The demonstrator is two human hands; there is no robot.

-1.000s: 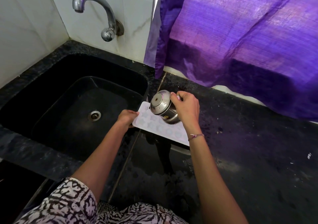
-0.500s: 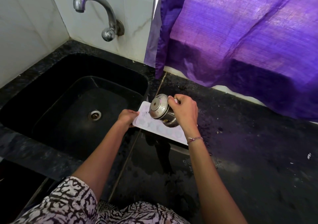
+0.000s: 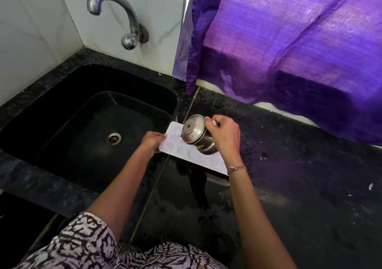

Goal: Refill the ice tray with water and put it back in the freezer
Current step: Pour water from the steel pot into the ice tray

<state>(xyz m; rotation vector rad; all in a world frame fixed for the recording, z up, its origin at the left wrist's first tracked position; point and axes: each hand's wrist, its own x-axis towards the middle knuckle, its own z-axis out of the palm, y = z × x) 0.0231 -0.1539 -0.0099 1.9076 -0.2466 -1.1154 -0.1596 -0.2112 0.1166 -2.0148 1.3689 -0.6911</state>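
A white ice tray (image 3: 175,142) lies flat on the black counter just right of the sink, its cells shining pale. My left hand (image 3: 153,140) grips the tray's left end. My right hand (image 3: 224,137) holds a steel cup (image 3: 196,136) tipped far over above the tray, its round base turned toward me and its mouth low over the middle cells. The cup and my right hand hide part of the tray.
The black sink (image 3: 62,107) with a metal drain (image 3: 113,139) lies to the left, under a chrome tap (image 3: 115,14) on the white tiled wall. A purple curtain (image 3: 289,41) hangs at the back right. The dark counter (image 3: 299,196) looks wet near the tray.
The tilted cup and my right hand have shifted slightly left along the tray. My left hand has stayed on the tray's end.
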